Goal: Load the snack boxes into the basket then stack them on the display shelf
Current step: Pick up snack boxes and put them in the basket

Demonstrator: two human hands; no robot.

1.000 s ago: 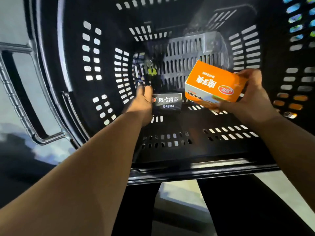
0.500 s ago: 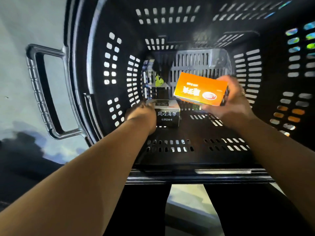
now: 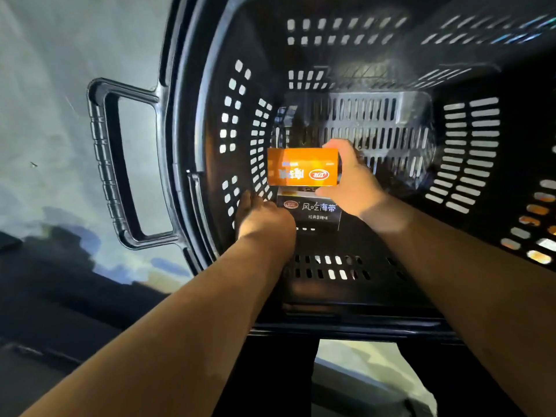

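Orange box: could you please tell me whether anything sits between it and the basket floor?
Yes: the black box lies on the basket floor just under the orange box, held by the right hand. The left hand rests at the black box's left end.

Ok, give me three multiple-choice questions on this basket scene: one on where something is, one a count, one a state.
1. Where is the orange box?
A) inside the basket, right by the black box
B) on the floor outside
C) hung on the handle

2. How many snack boxes show?
A) one
B) two
C) four

3. What state is the orange box in?
A) lying free
B) gripped by the right hand
C) crushed flat

Answers:
1. A, the basket's slotted walls surround both boxes.
2. B, one orange and one black.
3. B, the hand wraps round its right end.
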